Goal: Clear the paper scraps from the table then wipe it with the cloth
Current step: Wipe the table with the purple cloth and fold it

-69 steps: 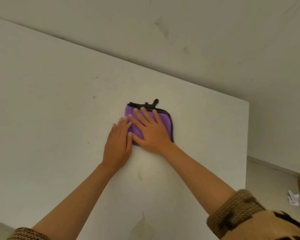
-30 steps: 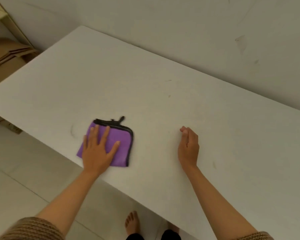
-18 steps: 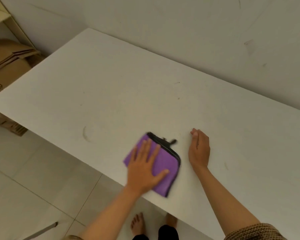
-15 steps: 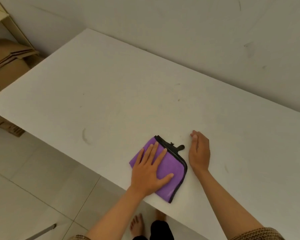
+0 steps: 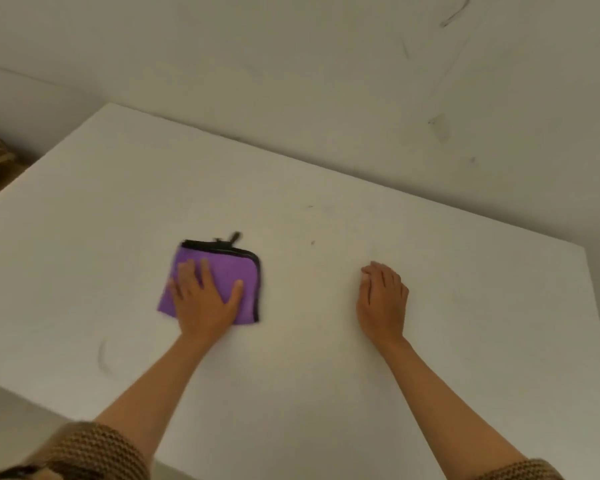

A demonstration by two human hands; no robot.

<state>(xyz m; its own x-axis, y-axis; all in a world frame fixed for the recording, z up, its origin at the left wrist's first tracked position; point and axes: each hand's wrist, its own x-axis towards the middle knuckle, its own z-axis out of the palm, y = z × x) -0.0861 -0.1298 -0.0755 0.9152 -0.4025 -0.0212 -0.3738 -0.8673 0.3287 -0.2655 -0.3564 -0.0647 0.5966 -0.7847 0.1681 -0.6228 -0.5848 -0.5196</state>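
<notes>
Purple cloth [image 5: 224, 263] lies flat on the table [image 5: 312, 375], left of its middle, directly under the straight, spread fingers of our left hand [image 5: 203, 303], black-trimmed side toward the far edge. Our right hand [image 5: 381, 299] rests well apart toward the right edge, relaxed, holding nothing.

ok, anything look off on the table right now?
Nothing spilled or damaged. A curved dark mark stains the table front-left of the cloth, and a small speck sits to the cloth's right. No paper scraps in view.
</notes>
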